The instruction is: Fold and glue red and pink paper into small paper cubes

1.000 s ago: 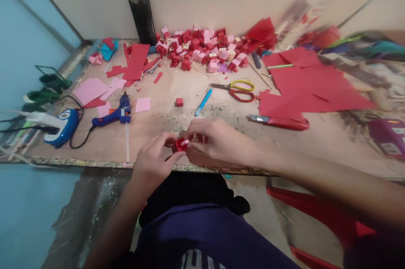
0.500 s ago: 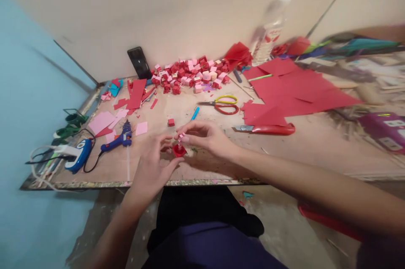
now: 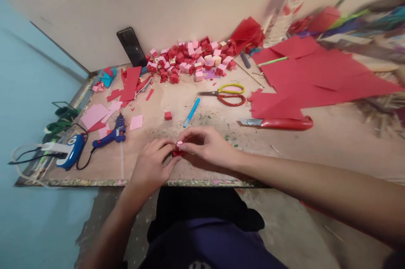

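My left hand [image 3: 152,169] and my right hand [image 3: 207,148] meet at the near edge of the wooden table [image 3: 316,142]. Between their fingertips sits a small red paper box [image 3: 177,152], with a tiny pink piece [image 3: 179,144] pinched on top by my right fingers. Both hands have their fingers closed around it. A lone red cube [image 3: 168,115] lies a little beyond them, next to a blue marker [image 3: 191,112].
A heap of red and pink cubes [image 3: 190,62] lies at the wall by a black phone [image 3: 128,47]. Scissors [image 3: 226,93], a red cutter [image 3: 281,123], red paper sheets [image 3: 316,79], a blue glue gun [image 3: 109,134] and pink scraps [image 3: 95,115] are spread around.
My hands came down closer to the table with the red box, and my right fingers pressed the pink piece onto it. The camera view shifted.
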The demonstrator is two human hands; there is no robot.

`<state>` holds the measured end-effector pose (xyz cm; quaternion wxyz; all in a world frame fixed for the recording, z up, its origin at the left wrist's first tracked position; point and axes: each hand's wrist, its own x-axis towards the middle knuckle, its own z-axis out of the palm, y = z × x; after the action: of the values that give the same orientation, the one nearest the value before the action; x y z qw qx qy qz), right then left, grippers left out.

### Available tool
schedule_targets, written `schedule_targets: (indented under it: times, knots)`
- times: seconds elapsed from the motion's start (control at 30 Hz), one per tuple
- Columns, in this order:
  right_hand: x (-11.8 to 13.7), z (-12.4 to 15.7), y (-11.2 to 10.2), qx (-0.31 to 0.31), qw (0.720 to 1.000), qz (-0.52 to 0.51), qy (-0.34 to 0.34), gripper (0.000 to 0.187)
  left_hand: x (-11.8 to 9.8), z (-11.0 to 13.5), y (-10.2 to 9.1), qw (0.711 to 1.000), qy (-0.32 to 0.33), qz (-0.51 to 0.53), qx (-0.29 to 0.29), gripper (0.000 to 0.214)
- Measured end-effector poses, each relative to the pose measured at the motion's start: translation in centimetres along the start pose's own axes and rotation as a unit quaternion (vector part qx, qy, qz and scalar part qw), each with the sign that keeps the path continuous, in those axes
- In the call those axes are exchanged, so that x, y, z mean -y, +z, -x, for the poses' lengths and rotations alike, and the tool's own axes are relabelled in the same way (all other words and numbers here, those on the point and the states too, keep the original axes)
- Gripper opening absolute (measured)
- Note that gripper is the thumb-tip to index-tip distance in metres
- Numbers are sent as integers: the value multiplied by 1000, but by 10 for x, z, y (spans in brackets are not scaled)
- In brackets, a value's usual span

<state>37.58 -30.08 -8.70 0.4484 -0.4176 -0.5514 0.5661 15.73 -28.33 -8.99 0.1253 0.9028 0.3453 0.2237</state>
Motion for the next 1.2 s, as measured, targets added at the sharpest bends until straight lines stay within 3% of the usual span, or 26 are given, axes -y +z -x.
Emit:
schedule_targets:
  times: [0.57, 0.93, 1.2]
  knots:
    - [5, 4, 1, -12, 999, 31, -12, 9, -7, -3, 8, 998, -5, -52, -37, 14]
    - [3, 5, 2, -21, 999, 41, 10, 11, -7, -11, 4, 998, -18, -63, 23, 11]
    - [3, 4, 2, -19, 998, 55, -10, 7, -7, -10, 7, 998, -9, -62, 7, 9]
